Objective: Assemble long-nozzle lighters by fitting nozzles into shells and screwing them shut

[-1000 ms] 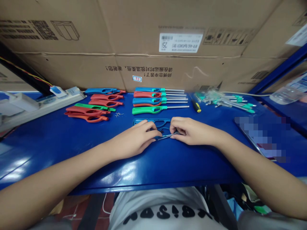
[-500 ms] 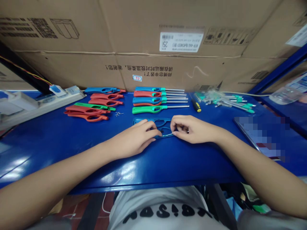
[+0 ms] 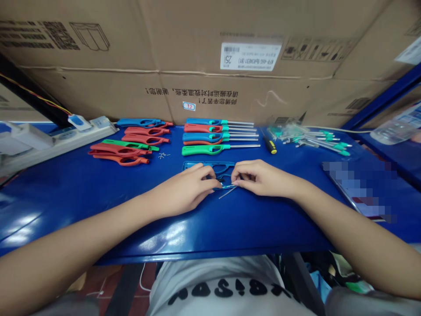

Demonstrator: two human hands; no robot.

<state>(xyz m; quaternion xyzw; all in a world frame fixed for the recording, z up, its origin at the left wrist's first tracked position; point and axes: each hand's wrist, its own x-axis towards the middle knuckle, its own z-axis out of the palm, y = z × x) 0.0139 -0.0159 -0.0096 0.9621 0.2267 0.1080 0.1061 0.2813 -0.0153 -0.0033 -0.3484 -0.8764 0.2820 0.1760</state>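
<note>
My left hand (image 3: 186,188) is closed over a blue lighter shell half (image 3: 226,176), covering most of its handle; only the part around the trigger loop shows. From the other side, my right hand (image 3: 258,177) pinches at the front end of that shell. A thin pale tube (image 3: 226,193) runs from the right fingertips down and left over the table. Small parts between the fingers are too tiny to make out. Just behind my hands lies a second blue lighter shell half (image 3: 223,166), its inside facing up.
Several gas lighters with metal rods (image 3: 210,150) lie in a column behind. Coloured handle shells (image 3: 121,151) and small metal pins (image 3: 162,155) are at left, near a power strip (image 3: 70,134). A screwdriver (image 3: 271,145), bagged rods (image 3: 315,137) and a phone (image 3: 355,188) lie right.
My right fingers have shifted slightly left along the shell. The thin pale tube now sticks out below the shell toward me. My left hand has barely moved.
</note>
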